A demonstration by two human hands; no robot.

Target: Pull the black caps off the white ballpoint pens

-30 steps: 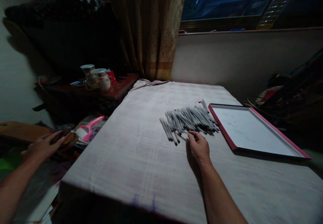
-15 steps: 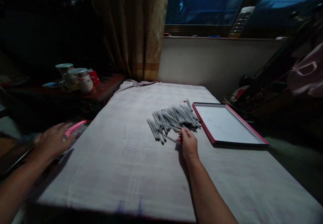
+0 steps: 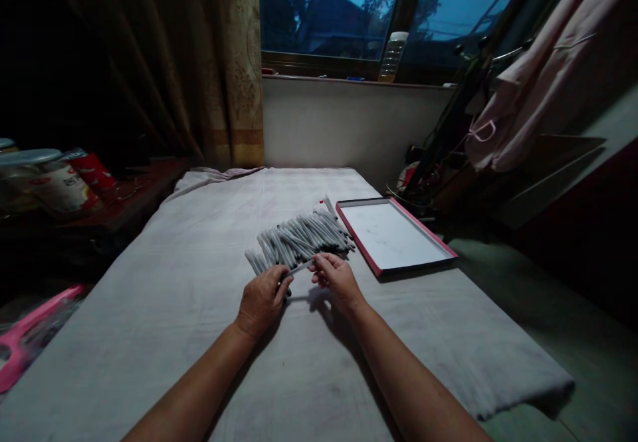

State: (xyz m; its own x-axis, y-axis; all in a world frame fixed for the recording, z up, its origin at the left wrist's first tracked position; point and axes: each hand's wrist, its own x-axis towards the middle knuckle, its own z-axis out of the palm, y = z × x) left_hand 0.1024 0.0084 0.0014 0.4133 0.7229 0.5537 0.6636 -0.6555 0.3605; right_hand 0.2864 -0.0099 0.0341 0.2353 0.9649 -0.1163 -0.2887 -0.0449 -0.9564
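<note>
A heap of several grey pens point(image 3: 299, 237) lies on the white cloth point(image 3: 164, 302) that covers the table. My left hand point(image 3: 262, 299) and my right hand point(image 3: 335, 279) meet just in front of the heap. Between them they hold one grey pen point(image 3: 299, 268), each hand pinching an end. Both hands' fingers are curled closed. A white board with a red frame point(image 3: 393, 234) lies flat to the right of the pens.
Jars with lids point(image 3: 44, 183) stand on a dark side table at the left. A pink tool point(image 3: 30, 322) lies low at the left. A curtain point(image 3: 219, 63) and a window are behind; clothes hang at the right.
My left hand came from the side clutter at the left onto the table and took hold of the pen. My right hand lifted a pen off the heap. The view turned right.
</note>
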